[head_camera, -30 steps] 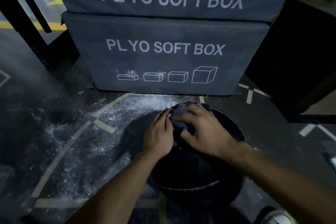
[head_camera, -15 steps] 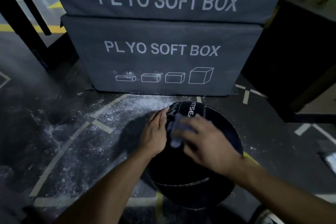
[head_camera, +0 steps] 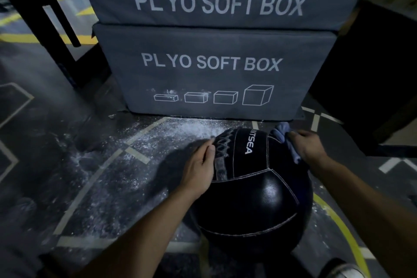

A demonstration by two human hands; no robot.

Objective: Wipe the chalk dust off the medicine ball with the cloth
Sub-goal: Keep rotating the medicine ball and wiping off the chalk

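A black stitched medicine ball [head_camera: 255, 189] with white lettering sits on the dark gym floor in front of me. A pale smear of chalk shows on its upper left panel. My left hand [head_camera: 200, 169] lies flat against the ball's left side, fingers straight. My right hand [head_camera: 308, 148] grips a bluish cloth [head_camera: 283, 134] and presses it on the ball's upper right edge. Part of the cloth is hidden under my fingers.
Two stacked grey plyo soft boxes [head_camera: 216, 65] stand just behind the ball. White chalk powder [head_camera: 189, 128] is scattered on the floor [head_camera: 67, 176] left of the ball. A black rack frame [head_camera: 40, 13] rises at far left, a dark block [head_camera: 374, 79] at right.
My right hand has swept the cloth from the ball's top centre over to its upper right edge, uncovering the lettering. The left hand stayed on the ball's left side.
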